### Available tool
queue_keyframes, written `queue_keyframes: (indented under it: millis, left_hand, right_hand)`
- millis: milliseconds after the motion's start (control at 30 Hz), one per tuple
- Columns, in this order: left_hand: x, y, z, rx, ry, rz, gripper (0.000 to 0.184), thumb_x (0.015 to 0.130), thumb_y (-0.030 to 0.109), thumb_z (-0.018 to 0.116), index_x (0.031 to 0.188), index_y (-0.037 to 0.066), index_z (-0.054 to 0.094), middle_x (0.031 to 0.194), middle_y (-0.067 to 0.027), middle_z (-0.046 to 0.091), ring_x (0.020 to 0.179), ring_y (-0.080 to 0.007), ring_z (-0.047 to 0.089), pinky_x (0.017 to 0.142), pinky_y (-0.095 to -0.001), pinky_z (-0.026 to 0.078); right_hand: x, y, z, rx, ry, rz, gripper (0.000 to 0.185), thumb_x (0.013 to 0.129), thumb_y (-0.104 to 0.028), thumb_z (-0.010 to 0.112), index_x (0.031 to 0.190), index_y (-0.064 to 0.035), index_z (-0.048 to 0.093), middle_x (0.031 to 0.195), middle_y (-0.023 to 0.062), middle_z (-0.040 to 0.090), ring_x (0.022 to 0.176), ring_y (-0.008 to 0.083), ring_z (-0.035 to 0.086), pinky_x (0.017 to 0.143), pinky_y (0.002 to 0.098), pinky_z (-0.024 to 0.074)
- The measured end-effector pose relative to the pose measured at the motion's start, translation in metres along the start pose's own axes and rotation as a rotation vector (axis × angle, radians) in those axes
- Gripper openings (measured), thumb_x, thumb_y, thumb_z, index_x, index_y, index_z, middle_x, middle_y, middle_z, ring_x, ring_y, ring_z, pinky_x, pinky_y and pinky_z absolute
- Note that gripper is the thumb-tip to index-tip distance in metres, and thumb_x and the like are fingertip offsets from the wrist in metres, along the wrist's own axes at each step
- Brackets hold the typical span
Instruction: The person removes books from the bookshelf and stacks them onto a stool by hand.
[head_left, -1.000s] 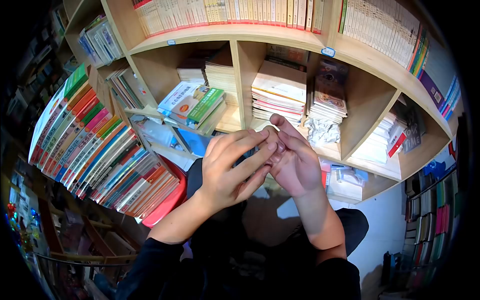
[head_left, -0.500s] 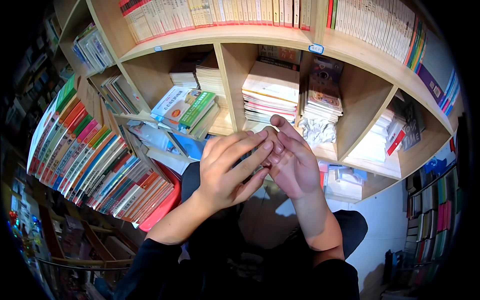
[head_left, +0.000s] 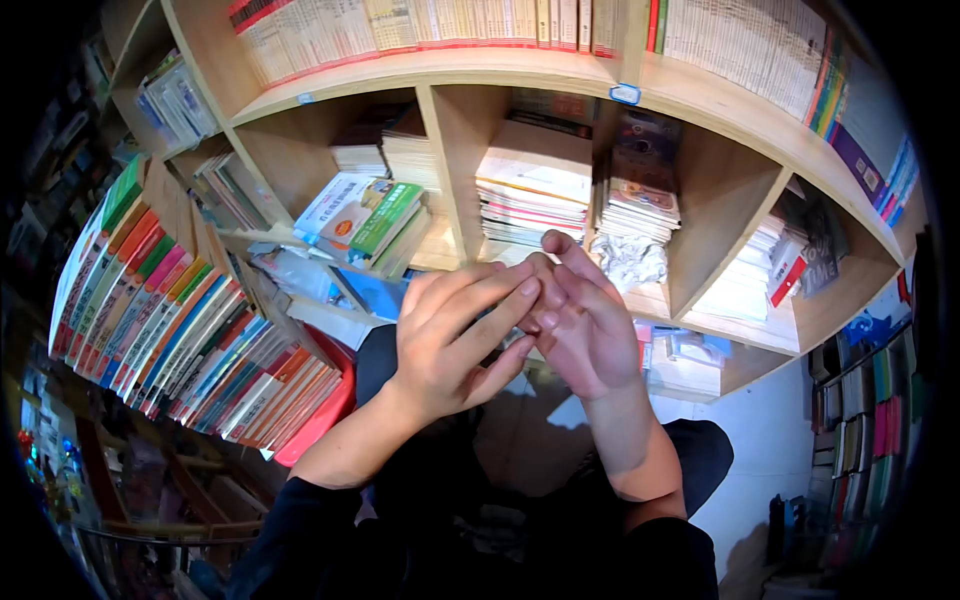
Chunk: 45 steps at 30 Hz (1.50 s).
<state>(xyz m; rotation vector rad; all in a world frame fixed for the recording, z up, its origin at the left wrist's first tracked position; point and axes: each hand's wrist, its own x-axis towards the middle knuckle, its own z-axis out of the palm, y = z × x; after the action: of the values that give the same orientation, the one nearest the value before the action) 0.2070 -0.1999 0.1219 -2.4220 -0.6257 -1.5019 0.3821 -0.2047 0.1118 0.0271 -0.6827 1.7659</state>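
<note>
My left hand [head_left: 443,340] and my right hand [head_left: 592,335] meet in front of my lap, before a wooden bookshelf. The left fingers bend across to the fingertips of the right hand and press against them, with the thumb underneath. My right palm is turned partly up, its fingers curled in toward the left fingertips. Whether something small lies between the fingers is hidden. Behind the hands, the shelf holds a stack of books and papers [head_left: 535,185] and, to its right, another book stack [head_left: 640,195] with crumpled white plastic [head_left: 628,262] at its front.
At left, a tall row of books [head_left: 190,320] leans in a red bin [head_left: 318,420]. A green-and-white book [head_left: 385,220] tops a shelf pile. Rows of books fill the upper shelf [head_left: 420,80]. More books [head_left: 868,430] stand at right, past the pale floor [head_left: 765,440].
The view has shifted slightly, so shelves and books sit a little further left and lower down they sit higher. Both hands keep nearly the same pose, fingertips still together.
</note>
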Motion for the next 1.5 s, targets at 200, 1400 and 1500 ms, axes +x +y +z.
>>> queue_keyframes:
  millis: [200,1400,1500]
  left_hand:
    - [0.01,-0.005,0.011,-0.028,-0.074,0.033,0.024,0.078,0.013,0.076,0.1,0.005,0.072,0.112,-0.0109,0.072,0.106,-0.0333,0.067,0.089,-0.0414,0.049]
    - [-0.007,-0.165,0.144,-0.099,0.362,-0.635,0.082,0.096,0.022,0.069,0.155,-0.008,0.022,0.151,-0.0326,0.035,0.138,-0.0413,0.04,0.116,-0.047,0.03]
    - [-0.008,-0.165,0.144,-0.07,0.368,-0.623,0.082,0.096,0.023,0.069,0.155,-0.008,0.022,0.151,-0.033,0.036,0.138,-0.0417,0.041,0.116,-0.0469,0.03]
  right_hand:
    - [-0.003,-0.054,0.008,-0.409,0.067,-0.202,0.024,0.102,-0.014,0.057,0.123,-0.0043,0.053,0.089,0.0038,0.057,0.082,0.0117,0.05,0.074,0.0249,0.0402]
    - [-0.024,-0.535,-0.006,-1.971,2.174,-1.066,0.123,0.057,-0.059,0.09,0.143,0.0109,0.036,0.144,0.0298,0.04,0.137,0.0454,0.038,0.113,0.0506,0.0387]
    - [-0.028,-0.534,-0.004,-1.986,2.164,-1.068,0.121,0.057,-0.058,0.09,0.14,0.0124,0.039,0.144,0.0308,0.043,0.136,0.0446,0.043,0.112,0.0489,0.0407]
